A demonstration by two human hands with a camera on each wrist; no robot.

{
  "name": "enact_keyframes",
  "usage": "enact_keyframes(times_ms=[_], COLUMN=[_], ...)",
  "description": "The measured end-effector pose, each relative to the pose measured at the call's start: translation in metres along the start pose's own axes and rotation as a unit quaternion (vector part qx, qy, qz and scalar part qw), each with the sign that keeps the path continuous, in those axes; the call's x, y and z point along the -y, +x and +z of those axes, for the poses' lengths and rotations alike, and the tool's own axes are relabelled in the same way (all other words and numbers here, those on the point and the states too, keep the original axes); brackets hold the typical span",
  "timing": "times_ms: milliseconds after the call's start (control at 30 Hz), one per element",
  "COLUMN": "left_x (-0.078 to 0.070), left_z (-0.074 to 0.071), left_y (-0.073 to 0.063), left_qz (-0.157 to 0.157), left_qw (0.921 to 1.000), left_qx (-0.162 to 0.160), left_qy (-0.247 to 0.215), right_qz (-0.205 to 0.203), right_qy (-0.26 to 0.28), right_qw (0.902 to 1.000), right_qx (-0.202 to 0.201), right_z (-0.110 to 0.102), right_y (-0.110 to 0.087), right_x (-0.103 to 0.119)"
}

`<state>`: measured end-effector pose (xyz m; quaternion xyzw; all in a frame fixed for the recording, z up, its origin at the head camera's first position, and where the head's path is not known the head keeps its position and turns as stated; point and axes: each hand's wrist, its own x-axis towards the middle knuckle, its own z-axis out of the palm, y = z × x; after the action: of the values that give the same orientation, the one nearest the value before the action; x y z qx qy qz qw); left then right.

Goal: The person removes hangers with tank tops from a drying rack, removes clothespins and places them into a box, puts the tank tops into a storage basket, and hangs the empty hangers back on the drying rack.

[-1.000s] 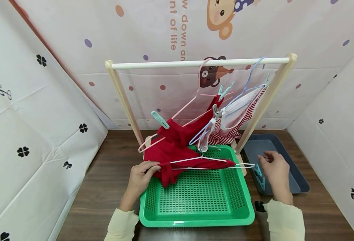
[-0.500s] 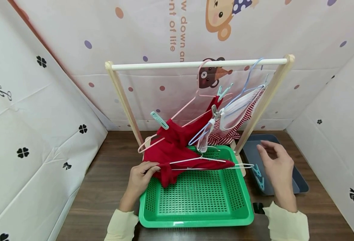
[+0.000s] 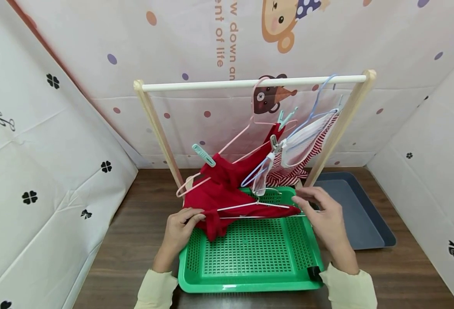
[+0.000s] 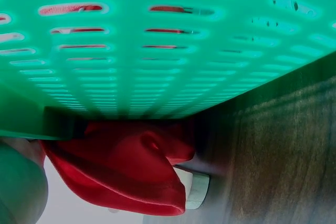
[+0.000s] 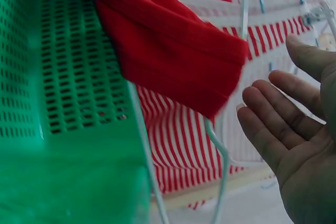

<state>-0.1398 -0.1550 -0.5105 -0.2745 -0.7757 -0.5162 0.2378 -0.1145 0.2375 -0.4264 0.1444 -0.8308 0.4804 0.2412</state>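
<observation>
My left hand pinches the edge of a red garment at the left end of a white wire hanger. The hanger lies across a green perforated basket, its hook pointing up. Near the hanger's right end is my right hand, thumb apart from the fingers. In the right wrist view its fingers are extended beside the red garment and hold nothing. The left wrist view shows the basket wall and hanging red cloth; the left fingers are hidden there.
Behind stands a rack with a white bar. On it hang a pink hanger with red cloth and a blue hanger with a striped garment. Clothespins grip both. A grey tray lies right of the basket.
My right hand has moved left from over the grey tray to the white hanger's right end, now covering the blue clothespins seen before. The left hand has stayed in place.
</observation>
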Motion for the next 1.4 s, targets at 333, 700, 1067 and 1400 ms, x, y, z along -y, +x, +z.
enact_keyframes(times_ms=[333, 700, 1067, 1400], left_x=[0.002, 0.001, -0.001, -0.008], left_z=[0.001, 0.001, -0.004, -0.01], left_y=[-0.003, -0.001, 0.001, 0.002], left_qz=[-0.013, -0.002, -0.016, -0.054], left_qw=[0.9998, 0.9999, 0.9996, 0.997], left_qx=[0.007, -0.001, 0.01, 0.041], left_qy=[-0.009, -0.015, -0.022, -0.037], right_qz=[-0.06, -0.075, -0.063, -0.071], right_qy=[0.019, 0.057, 0.08, 0.094], right_qw=[0.9968, 0.9933, 0.9927, 0.9909], right_qx=[0.05, 0.066, 0.065, 0.065], right_z=[0.021, 0.028, 0.032, 0.032], right_y=[-0.001, -0.001, -0.001, -0.001], right_x=[-0.004, -0.014, -0.018, -0.016])
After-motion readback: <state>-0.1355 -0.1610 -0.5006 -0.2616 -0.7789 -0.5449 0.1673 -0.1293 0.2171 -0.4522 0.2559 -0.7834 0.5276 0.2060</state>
